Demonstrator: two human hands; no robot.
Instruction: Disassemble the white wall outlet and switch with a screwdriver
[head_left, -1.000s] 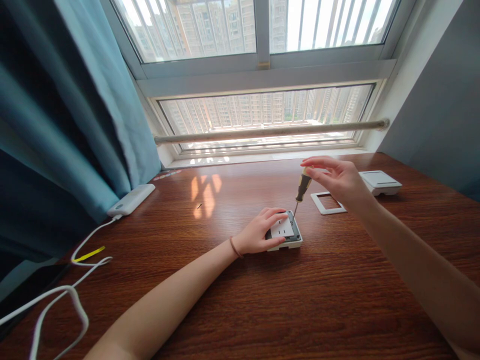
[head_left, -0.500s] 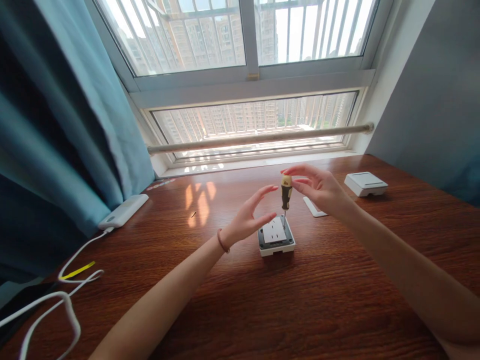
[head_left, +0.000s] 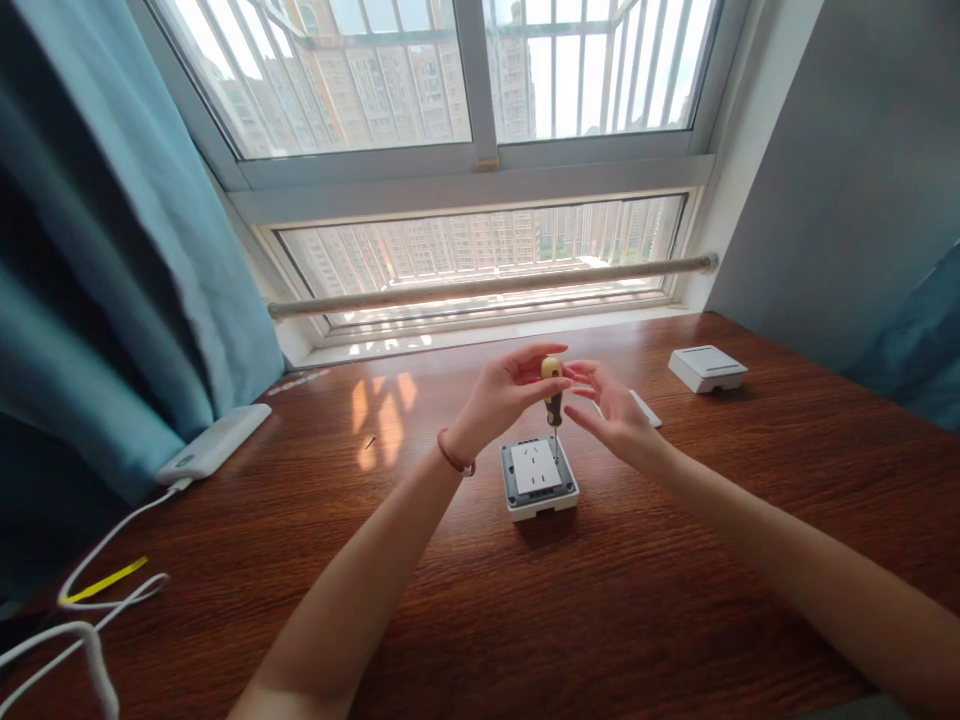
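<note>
A screwdriver [head_left: 553, 410] with a yellow and black handle stands nearly upright, its shaft reaching down to the right side of a wall socket [head_left: 535, 468]. The socket has a white face in a dark frame, seated on a white box on the table. My left hand [head_left: 504, 398] pinches the handle's upper part between thumb and fingers. To the right of the handle is my right hand [head_left: 616, 410], its fingers apart and curved, fingertips close to the handle; whether they touch it I cannot tell. The exact spot under the screwdriver's tip is too small to make out.
A white cover plate [head_left: 646, 408] lies behind my right hand, partly hidden. Farther right sits another white box [head_left: 708, 368]. At left are a white power bank [head_left: 216, 444] with a cable and a yellow strip [head_left: 109, 580]. A small dark piece [head_left: 370, 442] lies near the sunlit patches.
My left hand has risen and closed on the screwdriver handle. My right hand has come off its top and moved lower with fingers apart. The view has shifted slightly right.
</note>
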